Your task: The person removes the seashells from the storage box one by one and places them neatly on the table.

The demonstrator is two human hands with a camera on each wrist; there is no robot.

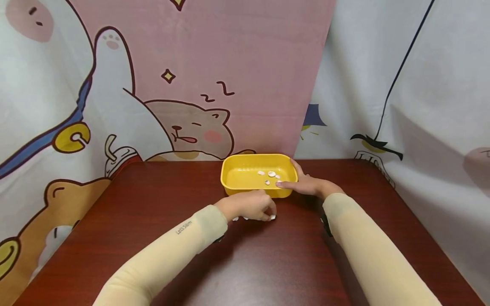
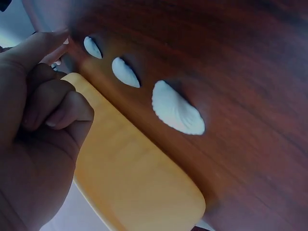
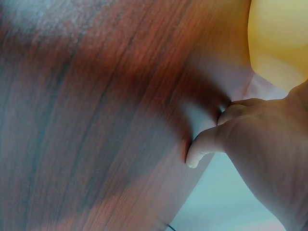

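A yellow plastic basin (image 1: pixel 245 193) stands at the back of the table, with several white seashells (image 1: pixel 272 174) inside it. In front of it, my left hand (image 1: pixel 254 205) pinches a small white shell (image 1: pixel 273 217) between thumb and finger. Beneath that hand, the left wrist view shows a row of white shells on the tabletop: a large ribbed shell (image 2: pixel 177 109), a medium shell (image 2: pixel 125 73) and a smaller shell (image 2: pixel 93 47). My right hand (image 1: pixel 309 185) holds the basin's right end, thumb over the rim and fingers along the outside; some fingertips reach the tabletop in the right wrist view.
The reddish-brown wooden table (image 1: pixel 268 263) extends toward the front. Behind it hangs a cartoon-printed cloth (image 1: pixel 260 85), close to the basin's far side. More cloth borders the table on the left and right.
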